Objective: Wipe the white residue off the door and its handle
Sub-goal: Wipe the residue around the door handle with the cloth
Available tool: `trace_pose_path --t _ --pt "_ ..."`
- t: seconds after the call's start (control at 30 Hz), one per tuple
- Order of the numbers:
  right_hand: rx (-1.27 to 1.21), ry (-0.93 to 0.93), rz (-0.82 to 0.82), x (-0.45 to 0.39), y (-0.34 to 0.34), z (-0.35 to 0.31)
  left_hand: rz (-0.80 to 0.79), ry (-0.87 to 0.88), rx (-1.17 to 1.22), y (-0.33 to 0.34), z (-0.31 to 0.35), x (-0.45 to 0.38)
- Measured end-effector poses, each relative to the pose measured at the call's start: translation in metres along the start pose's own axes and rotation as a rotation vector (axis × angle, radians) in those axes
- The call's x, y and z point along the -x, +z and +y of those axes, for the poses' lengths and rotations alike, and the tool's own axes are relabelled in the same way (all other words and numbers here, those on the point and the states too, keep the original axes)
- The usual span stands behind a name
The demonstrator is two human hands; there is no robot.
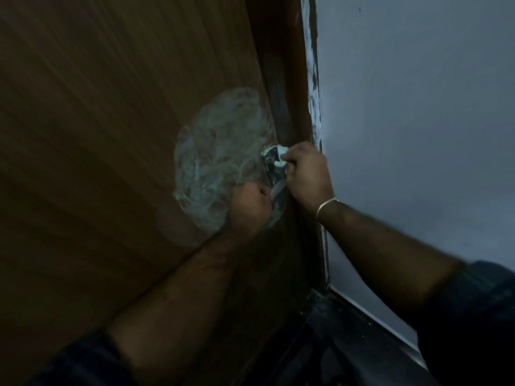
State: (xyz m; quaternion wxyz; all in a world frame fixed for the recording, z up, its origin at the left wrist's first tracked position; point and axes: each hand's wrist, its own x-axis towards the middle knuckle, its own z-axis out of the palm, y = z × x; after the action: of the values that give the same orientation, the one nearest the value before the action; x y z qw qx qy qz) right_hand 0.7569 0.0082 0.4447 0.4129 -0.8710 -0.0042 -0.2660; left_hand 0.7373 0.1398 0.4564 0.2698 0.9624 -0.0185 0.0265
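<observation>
While left hand [252,203] grips handle [274,174], right hand [305,169] pinches white wad [279,157] (smeared door [111,135]).

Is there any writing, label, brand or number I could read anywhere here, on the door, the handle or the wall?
None: no readable text shows anywhere.
door: only smeared white residue, no lettering.
handle: shiny metal, no visible brand mark.
wall: plain, with nothing written on it.

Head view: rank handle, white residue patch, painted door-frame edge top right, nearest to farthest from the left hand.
Measured from the left hand:
1. Handle: in its grip, just to its right.
2. White residue patch: on the door, up and to the left, partly overlapped by the hand.
3. Painted door-frame edge: far up on the right.
</observation>
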Motion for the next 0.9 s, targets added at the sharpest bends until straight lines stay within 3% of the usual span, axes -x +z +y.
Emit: trace_pose_path --t 0.07,0.2,0.3,0.37,0.5,0.57,0.67,0.77,0.9 --pt "0.194 -0.06 -0.169 -0.011 0.01 -0.003 0.02 0.028 -0.035 -0.001 0.0 0.003" --pt "0.285 -0.099 -0.209 -0.012 0.014 -0.007 -0.009 0.05 -0.09 -0.004 0.002 -0.002" --pt "0.375 -0.254 -0.364 -0.014 0.007 -0.003 -0.038 0.057 -0.119 -0.004 0.003 -0.004" --pt "0.384 -0.253 -0.422 -0.017 0.001 0.001 -0.054 0.07 -0.123 -0.006 0.004 -0.003" --pt "0.344 -0.086 -0.317 -0.019 0.006 -0.006 -0.047 0.097 -0.127 -0.006 0.002 -0.004" --pt "0.317 -0.152 -0.28 -0.013 0.01 -0.005 -0.036 0.092 -0.114 -0.006 0.001 -0.004" --pt "0.32 -0.295 -0.359 -0.007 -0.001 0.01 -0.035 0.068 -0.094 -0.006 0.001 -0.005" --pt "0.265 -0.178 -0.363 -0.014 -0.004 0.02 -0.034 0.047 -0.066 -0.005 0.001 -0.004" --pt "0.212 -0.08 -0.186 0.001 0.013 0.014 -0.023 0.041 -0.05 -0.005 0.0 -0.006"
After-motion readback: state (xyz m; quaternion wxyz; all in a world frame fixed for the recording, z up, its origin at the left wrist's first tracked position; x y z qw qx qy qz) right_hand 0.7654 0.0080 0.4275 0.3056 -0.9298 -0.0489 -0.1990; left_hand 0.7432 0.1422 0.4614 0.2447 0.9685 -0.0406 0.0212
